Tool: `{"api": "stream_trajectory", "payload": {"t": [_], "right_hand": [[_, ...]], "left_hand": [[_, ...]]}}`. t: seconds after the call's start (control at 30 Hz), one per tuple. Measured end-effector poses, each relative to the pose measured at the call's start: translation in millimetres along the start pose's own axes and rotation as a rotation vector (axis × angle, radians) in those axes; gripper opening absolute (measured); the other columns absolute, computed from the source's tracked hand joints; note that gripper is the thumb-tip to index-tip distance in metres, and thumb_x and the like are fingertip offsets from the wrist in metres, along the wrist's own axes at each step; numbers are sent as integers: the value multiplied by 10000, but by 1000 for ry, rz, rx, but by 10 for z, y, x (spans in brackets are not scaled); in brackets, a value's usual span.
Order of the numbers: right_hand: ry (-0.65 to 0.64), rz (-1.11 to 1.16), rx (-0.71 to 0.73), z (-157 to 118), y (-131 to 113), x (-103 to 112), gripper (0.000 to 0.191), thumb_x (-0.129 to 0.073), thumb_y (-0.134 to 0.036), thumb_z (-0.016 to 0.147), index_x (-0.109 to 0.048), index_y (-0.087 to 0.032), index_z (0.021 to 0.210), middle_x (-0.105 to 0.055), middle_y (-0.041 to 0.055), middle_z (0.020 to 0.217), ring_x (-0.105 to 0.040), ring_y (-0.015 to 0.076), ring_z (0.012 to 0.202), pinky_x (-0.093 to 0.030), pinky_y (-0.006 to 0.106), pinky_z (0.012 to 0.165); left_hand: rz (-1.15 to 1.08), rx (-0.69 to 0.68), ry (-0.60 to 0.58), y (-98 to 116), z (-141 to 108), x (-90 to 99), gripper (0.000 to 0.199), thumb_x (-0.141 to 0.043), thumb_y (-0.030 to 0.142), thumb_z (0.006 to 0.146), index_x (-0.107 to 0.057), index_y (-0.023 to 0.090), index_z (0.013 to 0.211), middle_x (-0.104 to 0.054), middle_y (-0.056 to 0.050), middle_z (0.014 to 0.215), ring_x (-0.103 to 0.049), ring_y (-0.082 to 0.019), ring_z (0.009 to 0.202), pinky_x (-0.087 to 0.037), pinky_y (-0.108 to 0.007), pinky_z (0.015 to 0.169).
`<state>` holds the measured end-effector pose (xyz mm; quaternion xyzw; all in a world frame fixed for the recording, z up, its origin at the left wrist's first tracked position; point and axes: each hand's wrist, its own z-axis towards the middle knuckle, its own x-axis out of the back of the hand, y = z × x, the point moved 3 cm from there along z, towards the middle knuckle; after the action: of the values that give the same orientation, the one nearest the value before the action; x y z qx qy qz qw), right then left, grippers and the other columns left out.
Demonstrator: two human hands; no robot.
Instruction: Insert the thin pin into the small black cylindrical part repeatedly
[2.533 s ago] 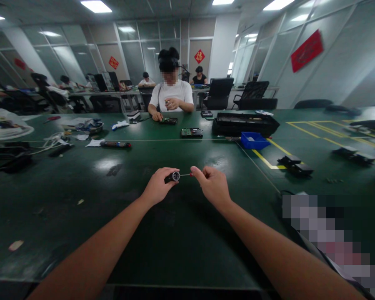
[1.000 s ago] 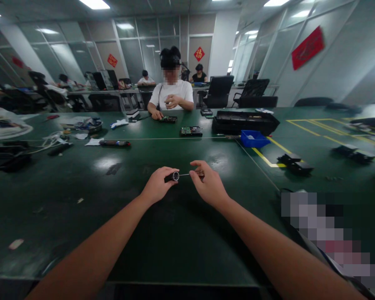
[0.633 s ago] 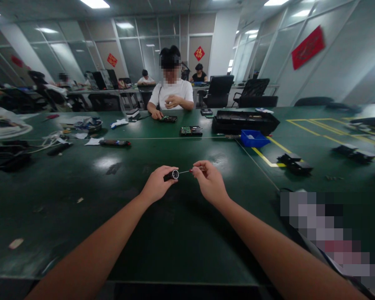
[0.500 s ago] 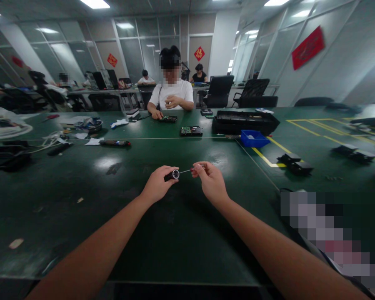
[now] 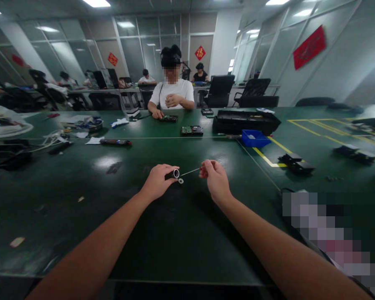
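Observation:
In the middle of the head view, my left hand (image 5: 156, 182) is closed around a short black tube (image 5: 170, 175). Its open end has a bright silver rim and faces right. Just below that rim is a small pale round disc (image 5: 181, 181) with a dark centre; whether it touches the tube I cannot tell. My right hand (image 5: 218, 182) pinches the handle of a thin screwdriver (image 5: 190, 171), the handle mostly covered by fingers. The screwdriver's metal shaft points left, its tip close to the tube's mouth and the disc.
Across the green table (image 5: 162, 258) a person (image 5: 171, 93) handles a circuit-board device (image 5: 168, 118). A similar device (image 5: 191, 130) lies nearer. At the right stand a long black case (image 5: 245, 123) and a blue bin (image 5: 255, 138). A dark, pen-shaped tool (image 5: 115, 142) lies left.
My right hand has drawn slightly right with the screwdriver, its tip now outside the tube. The round disc, earlier not seen apart from the tube, shows below the rim.

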<state>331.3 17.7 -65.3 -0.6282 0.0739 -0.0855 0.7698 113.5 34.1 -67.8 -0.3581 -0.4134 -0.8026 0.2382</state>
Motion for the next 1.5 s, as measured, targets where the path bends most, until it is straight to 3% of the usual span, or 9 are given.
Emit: {"api": "stream_trajectory", "payload": {"t": [0.23, 0.4, 0.5, 0.6, 0.9, 1.1, 1.3, 1.4, 1.5], "right_hand": [[13, -149, 97, -70, -149, 4, 339, -485, -507, 949, -600, -202, 1040, -664, 41, 888, -609, 153, 680, -507, 307, 654], [-26, -236, 165, -88, -170, -34, 293, -519, -435, 950, -625, -202, 1092, -700, 69, 961, -664, 200, 864, -505, 348, 786], [-52, -299, 198, -119, -197, -57, 280, -517, -422, 955, -644, -205, 1078, -717, 70, 938, -677, 216, 880, -494, 363, 810], [-72, -332, 188, -147, -225, -66, 278, -514, -413, 957, -649, -202, 1077, -725, 69, 933, -680, 219, 873, -493, 359, 797], [-86, -301, 200, -115, -186, -82, 238, -502, -390, 961, -638, -204, 1025, -728, 55, 913, -685, 203, 854, -495, 349, 804], [-94, -318, 204, -137, -200, -82, 247, -502, -410, 965, -638, -215, 1033, -730, 50, 924, -689, 204, 854, -496, 347, 799], [-90, -333, 207, -130, -202, -67, 255, -498, -411, 968, -646, -212, 1030, -726, 47, 889, -683, 205, 840, -488, 339, 776], [-96, -329, 199, -132, -210, -66, 256, -498, -405, 970, -649, -209, 1035, -726, 48, 896, -682, 203, 848, -485, 338, 782], [-114, -332, 190, -142, -232, -67, 253, -498, -399, 971, -650, -208, 1036, -724, 51, 913, -682, 203, 863, -486, 342, 794]], "left_hand": [[-187, 152, 56, -16, -24, 6, 365, -673, 227, 857, -629, 219, 1220, -653, -70, 1220, -602, -247, 1119, -451, -411, 1003], [-296, 179, 48, 61, -40, 78, 440, -538, 307, 943, -468, 225, 1369, -625, -81, 1206, -602, -223, 1068, -456, -394, 959], [-235, 178, 7, 140, -40, 104, 324, -556, 410, 932, -562, 207, 1185, -647, -55, 1015, -608, -210, 879, -480, -354, 797], [-126, 123, -40, 197, -33, 69, 240, -586, 403, 917, -620, 201, 1042, -648, -58, 988, -604, -222, 878, -474, -354, 773], [156, -64, -198, 218, -54, -137, 321, -580, 341, 925, -661, 226, 1213, -631, -99, 1046, -598, -256, 973, -481, -389, 865], [244, -30, -225, 195, -40, -147, 183, -621, 343, 901, -701, 239, 1029, -651, -76, 989, -607, -253, 922, -476, -352, 770], [20, 110, -105, 109, -27, -30, 197, -603, 371, 903, -669, 237, 1032, -692, -51, 981, -635, -236, 885, -470, -344, 759], [-187, 208, 69, -15, 6, 90, 249, -591, 393, 899, -684, 237, 1070, -689, -48, 1003, -631, -217, 906, -470, -327, 783], [-594, 379, 277, -210, 33, 206, 273, -577, 418, 884, -680, 208, 1026, -644, -36, 893, -587, -154, 719, -437, -263, 615]]}}
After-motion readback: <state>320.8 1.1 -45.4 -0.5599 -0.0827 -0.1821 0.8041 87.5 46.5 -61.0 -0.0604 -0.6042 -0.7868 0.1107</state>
